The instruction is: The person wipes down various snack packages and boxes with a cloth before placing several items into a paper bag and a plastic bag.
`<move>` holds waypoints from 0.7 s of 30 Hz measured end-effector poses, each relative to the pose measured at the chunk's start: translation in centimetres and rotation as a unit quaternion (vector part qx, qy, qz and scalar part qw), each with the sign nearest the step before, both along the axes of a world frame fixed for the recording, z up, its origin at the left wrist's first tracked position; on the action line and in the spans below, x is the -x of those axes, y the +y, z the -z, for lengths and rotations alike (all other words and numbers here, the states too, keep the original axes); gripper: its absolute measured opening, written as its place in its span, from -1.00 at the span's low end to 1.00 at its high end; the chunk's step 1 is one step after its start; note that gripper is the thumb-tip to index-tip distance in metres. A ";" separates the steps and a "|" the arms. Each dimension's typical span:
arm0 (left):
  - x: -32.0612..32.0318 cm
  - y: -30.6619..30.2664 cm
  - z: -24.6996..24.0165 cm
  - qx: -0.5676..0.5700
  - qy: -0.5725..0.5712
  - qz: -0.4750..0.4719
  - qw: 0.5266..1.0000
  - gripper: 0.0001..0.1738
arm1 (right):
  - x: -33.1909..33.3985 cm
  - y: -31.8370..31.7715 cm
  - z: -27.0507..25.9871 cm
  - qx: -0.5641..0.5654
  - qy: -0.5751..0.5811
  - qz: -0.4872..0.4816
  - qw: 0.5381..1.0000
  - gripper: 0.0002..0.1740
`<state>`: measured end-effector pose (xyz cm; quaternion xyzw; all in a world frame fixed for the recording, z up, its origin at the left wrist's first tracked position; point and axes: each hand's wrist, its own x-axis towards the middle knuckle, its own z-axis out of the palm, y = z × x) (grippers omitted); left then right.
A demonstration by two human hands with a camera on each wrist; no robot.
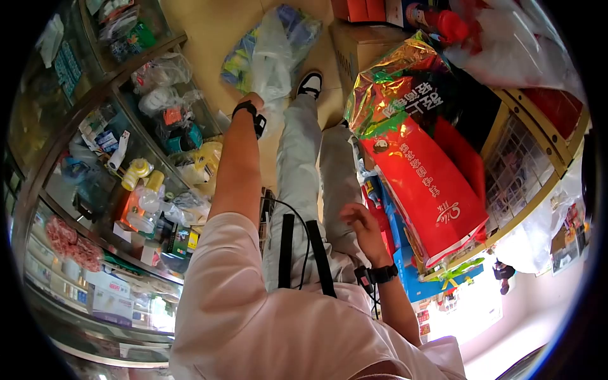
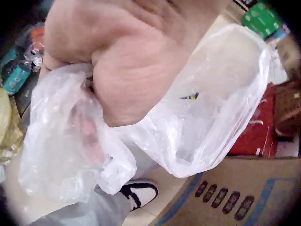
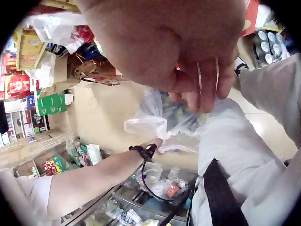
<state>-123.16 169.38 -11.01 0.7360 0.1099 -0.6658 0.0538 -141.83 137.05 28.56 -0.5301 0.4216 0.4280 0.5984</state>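
My left hand (image 1: 252, 101) reaches down and forward and grips a translucent white plastic bag (image 1: 272, 66). In the left wrist view the bag (image 2: 56, 141) bunches up under the curled fingers, and its wide part (image 2: 216, 99) spreads out to the right. Behind it in the head view is a blue and yellow patterned bag (image 1: 244, 54) at floor level, partly covered by the translucent one. My right hand (image 1: 364, 231) hangs by my right thigh, its fingers loosely bent with nothing in them. From the right wrist view, that hand (image 3: 174, 42) is well away from the plastic bag.
A glass display counter (image 1: 107, 164) full of small packaged goods runs along the left. On the right stand a large red gift bag (image 1: 430, 183) and a cardboard box (image 1: 361, 47). My shoe (image 1: 310, 83) is on the tiled floor (image 1: 202, 31) near the bag.
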 end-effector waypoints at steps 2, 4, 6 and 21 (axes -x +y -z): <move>0.7 -1.6 -0.4 0.035 0.011 0.042 0.998 -0.71 | 0.3 -0.3 0.4 0.008 0.003 -0.003 1.000 -0.53; 0.6 -4.1 -2.3 0.061 -0.007 0.045 0.997 -0.71 | 0.7 -0.1 0.8 0.015 0.001 0.015 1.000 -0.55; 3.8 -2.8 2.7 0.164 -0.080 0.128 0.975 -0.69 | 0.5 -0.2 1.1 0.012 -0.003 0.037 0.999 -0.57; 8.8 -1.4 3.7 -0.108 -0.067 -0.583 0.802 -0.47 | 3.4 0.9 3.4 -0.032 -0.005 0.057 0.998 -0.68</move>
